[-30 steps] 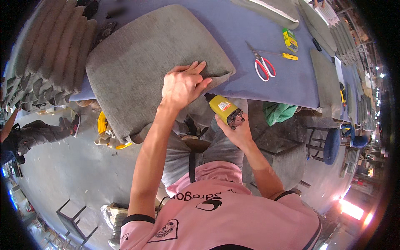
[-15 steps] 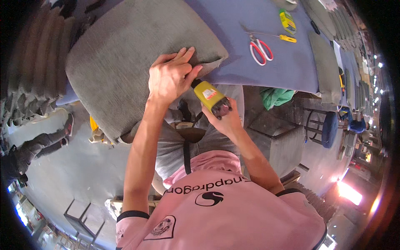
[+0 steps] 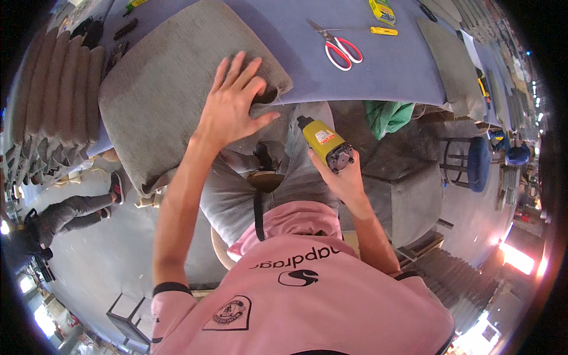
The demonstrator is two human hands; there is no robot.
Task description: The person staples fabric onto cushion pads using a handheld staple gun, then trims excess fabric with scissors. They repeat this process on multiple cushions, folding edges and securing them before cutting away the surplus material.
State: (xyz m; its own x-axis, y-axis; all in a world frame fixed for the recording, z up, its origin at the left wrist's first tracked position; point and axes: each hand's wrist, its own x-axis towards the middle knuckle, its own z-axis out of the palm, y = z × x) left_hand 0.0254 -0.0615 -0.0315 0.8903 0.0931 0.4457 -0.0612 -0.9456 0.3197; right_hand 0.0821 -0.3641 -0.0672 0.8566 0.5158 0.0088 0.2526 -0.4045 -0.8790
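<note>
A grey fabric-covered seat cushion (image 3: 171,83) lies at the left of the blue-topped table, its near side reaching past the table edge. My left hand (image 3: 229,115) rests by its near right corner with fingers spread, some of them on the fabric. The cloth at that corner is folded, with a few loose threads. My right hand (image 3: 344,180) grips a yellow and black staple gun (image 3: 322,137) above my lap, apart from the cushion. Its nose points up toward the table; its handle is mostly hidden in my palm.
Scissors (image 3: 342,52) with red and white handles lie on the blue table (image 3: 378,74) beside a yellow-handled screwdriver (image 3: 384,31) and a green-yellow box (image 3: 382,10). Stacked grey pieces (image 3: 56,89) stand at the left. Green cloth (image 3: 387,117) hangs at the table edge; a blue stool (image 3: 478,164) stands right. Another person's legs (image 3: 83,207) show left.
My right hand has drawn the staple gun away from the cushion corner, down and to the right. My left hand has loosened and spread its fingers. The view has shifted slightly.
</note>
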